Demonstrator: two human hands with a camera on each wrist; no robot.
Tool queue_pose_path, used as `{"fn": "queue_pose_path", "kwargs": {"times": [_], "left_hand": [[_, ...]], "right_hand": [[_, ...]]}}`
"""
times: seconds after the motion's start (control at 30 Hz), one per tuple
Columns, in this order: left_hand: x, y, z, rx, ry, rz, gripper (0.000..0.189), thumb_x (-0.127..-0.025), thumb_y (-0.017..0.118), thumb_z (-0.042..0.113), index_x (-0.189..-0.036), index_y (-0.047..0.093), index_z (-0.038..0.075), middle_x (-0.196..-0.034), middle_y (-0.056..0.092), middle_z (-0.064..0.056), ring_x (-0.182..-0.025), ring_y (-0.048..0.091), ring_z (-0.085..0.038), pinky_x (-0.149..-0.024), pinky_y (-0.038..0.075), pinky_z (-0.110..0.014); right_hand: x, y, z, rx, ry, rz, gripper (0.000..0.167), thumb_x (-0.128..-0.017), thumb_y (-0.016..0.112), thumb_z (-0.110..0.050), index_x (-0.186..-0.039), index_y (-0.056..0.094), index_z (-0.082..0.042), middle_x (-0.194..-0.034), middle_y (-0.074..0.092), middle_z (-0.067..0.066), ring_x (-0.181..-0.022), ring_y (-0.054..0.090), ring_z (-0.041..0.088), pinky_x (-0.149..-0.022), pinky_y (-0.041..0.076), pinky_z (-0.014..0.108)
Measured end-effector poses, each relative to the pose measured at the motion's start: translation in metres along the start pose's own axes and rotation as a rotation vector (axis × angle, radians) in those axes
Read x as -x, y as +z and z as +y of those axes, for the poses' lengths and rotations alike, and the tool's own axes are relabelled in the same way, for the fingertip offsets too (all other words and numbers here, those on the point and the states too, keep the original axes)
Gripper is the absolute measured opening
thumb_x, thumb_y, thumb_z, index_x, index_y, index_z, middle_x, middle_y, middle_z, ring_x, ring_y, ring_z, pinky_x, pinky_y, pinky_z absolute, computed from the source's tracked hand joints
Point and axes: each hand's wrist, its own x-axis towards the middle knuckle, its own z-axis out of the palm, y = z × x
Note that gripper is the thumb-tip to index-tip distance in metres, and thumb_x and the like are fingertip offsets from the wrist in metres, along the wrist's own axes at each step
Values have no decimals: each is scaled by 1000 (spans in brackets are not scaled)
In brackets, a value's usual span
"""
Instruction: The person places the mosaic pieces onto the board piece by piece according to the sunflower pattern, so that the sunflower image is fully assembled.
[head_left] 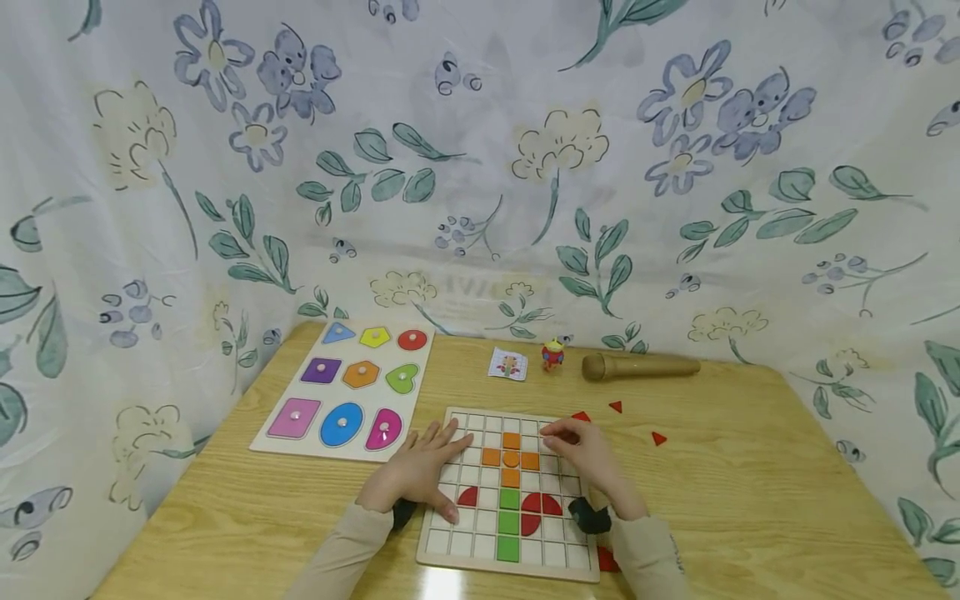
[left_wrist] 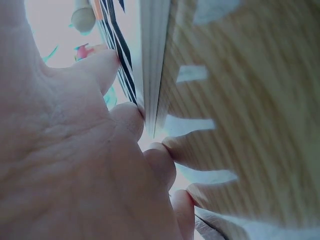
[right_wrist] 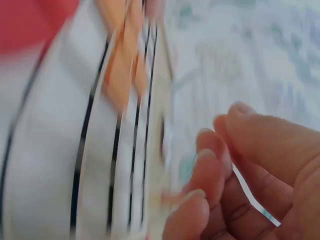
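Observation:
A white grid board with wooden edges lies before me, holding orange squares, an orange round piece, green squares and red quarter-circles. My left hand is spread with straight fingers across the board's left edge; the left wrist view shows its fingers along that edge. My right hand hovers over the board's upper right, thumb and index close together, other fingers loosely curled. In the right wrist view no piece shows between the right hand's fingers.
A shape puzzle board with knobbed pieces lies at left. Behind the grid board are a small picture card, a toy figure and a wooden stick. Red triangles lie to the right; another red piece is near the right sleeve.

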Motion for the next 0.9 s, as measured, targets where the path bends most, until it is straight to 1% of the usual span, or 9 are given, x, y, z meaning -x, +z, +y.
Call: {"fn": "queue_pose_path", "kwargs": {"times": [0.1,0.17,0.23,0.3,0.4,0.47,0.63,0.77,0.9], "left_hand": [[0,0,-1,4,0,-5,109,-61,87,48,-152,33,20,-163,16,-12,-150,10,-41,-118,9,-64],[-1,0,-3,5,0,-7,109,-62,87,48,-152,33,20,-163,16,-13,-150,9,-42,-118,9,-64],[-1,0,-3,7,1,-6,109,-62,86,48,-152,32,20,-163,16,-13,-150,9,-42,-118,9,-64],[-1,0,-4,7,5,-8,109,-62,86,48,-152,32,19,-163,16,-13,-150,9,-42,-118,9,-64],[-1,1,-3,9,8,-16,109,-62,86,48,-152,32,19,-163,15,-13,-150,9,-43,-118,9,-65],[0,2,-2,7,11,-21,109,-62,86,48,-152,32,19,-163,15,-13,-149,9,-43,-117,9,-65],[0,4,-1,7,26,-26,110,-62,86,49,-152,31,18,-163,15,-13,-149,9,-43,-117,9,-66],[-1,4,-3,4,20,-15,110,-61,86,49,-152,32,18,-163,16,-13,-150,9,-42,-117,9,-65],[-2,4,-5,3,7,-7,110,-62,86,50,-152,32,20,-163,15,-12,-150,9,-41,-118,9,-64]], "right_hand": [[0,-20,17,7,99,99,17,-94,62,-12,-106,70,-2,-102,69,12,-82,57,10,-69,48,20],[-1,-30,27,51,138,138,19,-95,62,-13,-109,69,-3,-102,68,12,-84,59,11,-70,48,21],[-2,-38,35,102,153,136,24,-95,62,-14,-115,67,-3,-101,67,13,-84,58,14,-70,46,23],[-6,-43,41,148,158,107,29,-96,61,-15,-122,64,-4,-100,66,14,-84,57,16,-70,45,26],[-13,-45,46,183,148,63,36,-96,60,-16,-129,59,-4,-99,66,15,-83,59,20,-73,46,31],[-18,-44,49,217,136,57,37,-96,60,-17,-130,59,-4,-99,68,15,-85,62,21,-76,49,34],[-24,-41,51,292,145,47,30,-95,61,-18,-123,64,-7,-98,70,12,-84,63,22,-77,51,40],[-28,-41,50,289,162,50,23,-93,63,-15,-113,65,-4,-93,68,12,-81,61,22,-75,51,39],[-29,-41,47,279,149,90,18,-89,69,-12,-102,64,0,-91,66,13,-84,61,24,-78,50,39]]}}
